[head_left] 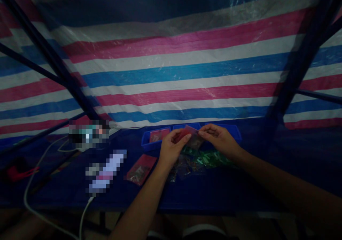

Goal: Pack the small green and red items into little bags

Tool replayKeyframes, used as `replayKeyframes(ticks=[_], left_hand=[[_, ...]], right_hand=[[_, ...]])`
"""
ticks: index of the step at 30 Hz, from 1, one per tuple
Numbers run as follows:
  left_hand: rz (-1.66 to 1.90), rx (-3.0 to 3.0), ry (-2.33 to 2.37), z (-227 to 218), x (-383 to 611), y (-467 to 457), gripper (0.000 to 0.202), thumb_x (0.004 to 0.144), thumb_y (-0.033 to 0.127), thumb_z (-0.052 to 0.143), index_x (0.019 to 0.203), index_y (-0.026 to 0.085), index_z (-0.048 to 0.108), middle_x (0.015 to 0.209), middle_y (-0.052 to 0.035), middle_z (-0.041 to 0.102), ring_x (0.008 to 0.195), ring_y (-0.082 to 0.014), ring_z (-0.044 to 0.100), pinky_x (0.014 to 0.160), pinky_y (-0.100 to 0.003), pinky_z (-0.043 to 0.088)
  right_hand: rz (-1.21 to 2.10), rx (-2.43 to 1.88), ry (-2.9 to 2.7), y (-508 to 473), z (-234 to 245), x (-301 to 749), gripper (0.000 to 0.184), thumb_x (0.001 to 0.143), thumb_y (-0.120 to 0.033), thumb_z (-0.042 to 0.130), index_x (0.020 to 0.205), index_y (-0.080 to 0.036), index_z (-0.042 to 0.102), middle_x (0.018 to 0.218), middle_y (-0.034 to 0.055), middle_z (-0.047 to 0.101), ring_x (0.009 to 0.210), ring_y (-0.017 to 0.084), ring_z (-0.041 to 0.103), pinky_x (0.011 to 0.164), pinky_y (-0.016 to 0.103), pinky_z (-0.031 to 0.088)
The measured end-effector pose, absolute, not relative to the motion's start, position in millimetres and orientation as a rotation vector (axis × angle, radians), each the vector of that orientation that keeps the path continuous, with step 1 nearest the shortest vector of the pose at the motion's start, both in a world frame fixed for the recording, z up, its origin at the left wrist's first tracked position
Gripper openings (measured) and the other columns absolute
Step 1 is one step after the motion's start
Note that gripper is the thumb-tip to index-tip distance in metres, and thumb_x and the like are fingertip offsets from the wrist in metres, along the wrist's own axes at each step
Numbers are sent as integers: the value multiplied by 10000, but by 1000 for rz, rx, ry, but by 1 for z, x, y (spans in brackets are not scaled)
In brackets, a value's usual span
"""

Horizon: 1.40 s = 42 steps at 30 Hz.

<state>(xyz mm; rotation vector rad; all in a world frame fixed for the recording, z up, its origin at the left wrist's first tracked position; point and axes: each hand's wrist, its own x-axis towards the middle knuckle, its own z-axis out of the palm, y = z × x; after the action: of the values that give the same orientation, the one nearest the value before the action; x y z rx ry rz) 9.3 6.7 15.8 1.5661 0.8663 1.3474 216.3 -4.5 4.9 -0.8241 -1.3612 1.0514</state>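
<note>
Both my hands hold one small red plastic bag (190, 134) above a dark blue table (213, 193). My left hand (172, 149) pinches its left edge with thumb and fingers closed. My right hand (217, 137) pinches its right edge the same way. Under the hands lies a heap of small bags, some green (213, 158) and some dark. Just behind the hands stands a shallow blue tray (145, 140) with a red bag (159, 135) inside it.
Another red bag (140, 169) lies flat on the table left of my left wrist. White cables (32, 183) trail over the table's left end. A red, white and blue striped tarp (171, 62) hangs behind, framed by dark blue poles (48, 51).
</note>
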Motion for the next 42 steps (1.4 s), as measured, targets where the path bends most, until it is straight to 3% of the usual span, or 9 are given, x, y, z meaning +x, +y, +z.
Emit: replayKeyframes(ticks=[2, 5, 11, 17, 22, 30, 35, 40, 42], left_hand=[[1348, 1643, 901, 16, 9, 6, 351, 812, 412, 815, 1073, 182, 766, 1041, -78, 789, 949, -240, 740, 862, -342, 579], [1263, 1736, 834, 17, 11, 2, 486, 842, 385, 793, 1286, 217, 687, 1086, -81, 784, 1005, -246, 742, 918, -363, 570], [1188, 1793, 828, 14, 16, -4, 695, 850, 347, 791, 1478, 248, 510, 1062, -73, 779, 978, -238, 749, 929, -382, 571], [1195, 1804, 894, 12, 12, 1, 448, 871, 384, 760, 1285, 228, 686, 1110, -86, 780, 1013, -261, 744, 881, -374, 595], [1243, 1762, 889, 10, 13, 3, 528, 848, 387, 781, 1338, 233, 660, 1080, -83, 787, 976, -263, 752, 841, -375, 613], [1292, 1882, 960, 8, 11, 3, 495, 867, 350, 769, 1335, 244, 646, 1153, -89, 759, 1019, -253, 735, 911, -401, 590], [1475, 2202, 965, 18, 12, -9, 176, 904, 315, 728, 1055, 232, 766, 1152, -90, 712, 1091, -239, 674, 965, -394, 546], [1243, 2286, 854, 21, 18, -19, 496, 799, 369, 840, 1258, 239, 703, 1251, -107, 699, 1162, -277, 653, 1023, -413, 513], [1251, 2247, 872, 21, 18, -19, 400, 863, 353, 776, 1238, 232, 710, 1223, -101, 715, 1130, -271, 666, 1005, -407, 515]], right_hand=[[1088, -813, -1386, -6, 6, 215, 309, 793, -428, 829, 1000, -226, 722, 979, 48, 767, 927, 197, 723, 901, 377, 577], [1104, -773, -1431, -9, 6, 214, 396, 769, -400, 854, 1103, -239, 715, 1062, 59, 764, 998, 215, 725, 938, 393, 574], [1014, -810, -1531, -9, 6, 218, 265, 844, -461, 772, 979, -233, 764, 903, 36, 767, 802, 203, 720, 787, 378, 594], [972, -838, -1461, -7, 7, 219, 246, 816, -431, 803, 975, -246, 770, 993, 46, 785, 910, 221, 732, 880, 397, 582], [913, -870, -1482, -9, 8, 217, 222, 818, -430, 796, 946, -249, 777, 973, 46, 789, 906, 231, 733, 882, 415, 584], [909, -877, -1439, -2, 3, 221, 255, 813, -449, 799, 946, -237, 752, 957, 49, 769, 908, 229, 720, 856, 390, 586], [772, -898, -1329, -2, 3, 220, 279, 808, -442, 813, 914, -230, 665, 892, 38, 713, 841, 210, 693, 776, 347, 581], [1015, -778, -1478, -19, 11, 211, 274, 828, -429, 802, 987, -242, 682, 999, 44, 729, 891, 216, 722, 818, 361, 601], [1045, -753, -1519, -24, 15, 210, 258, 855, -424, 776, 1028, -244, 708, 1062, 57, 734, 944, 227, 723, 833, 366, 603]])
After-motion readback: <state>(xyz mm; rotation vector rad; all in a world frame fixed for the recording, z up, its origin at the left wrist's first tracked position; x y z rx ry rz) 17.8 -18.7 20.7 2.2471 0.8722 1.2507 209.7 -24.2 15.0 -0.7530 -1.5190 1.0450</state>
